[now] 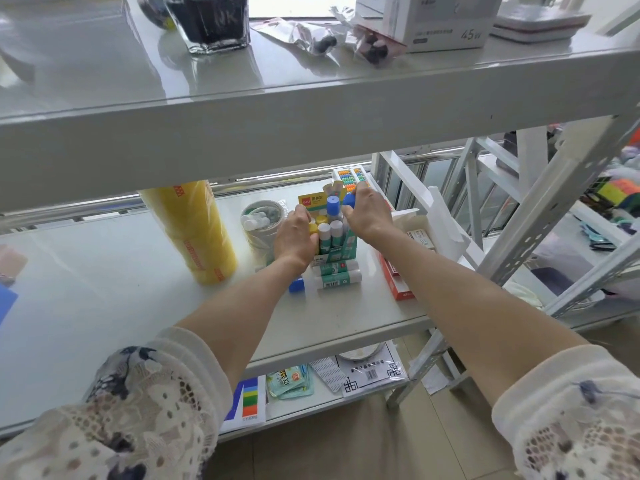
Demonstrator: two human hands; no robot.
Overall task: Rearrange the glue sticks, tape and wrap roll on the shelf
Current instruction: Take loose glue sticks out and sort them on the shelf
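Glue sticks [337, 276] lie loose on the middle shelf [104, 306] in front of a green display box [341, 245] of upright sticks. The left hand [294, 237] curls around the box's left side; the right hand [367, 211] grips a blue-capped stick [349, 199] at its top. Left of them sit the tape roll [263, 223] and the yellow wrap roll [194, 230].
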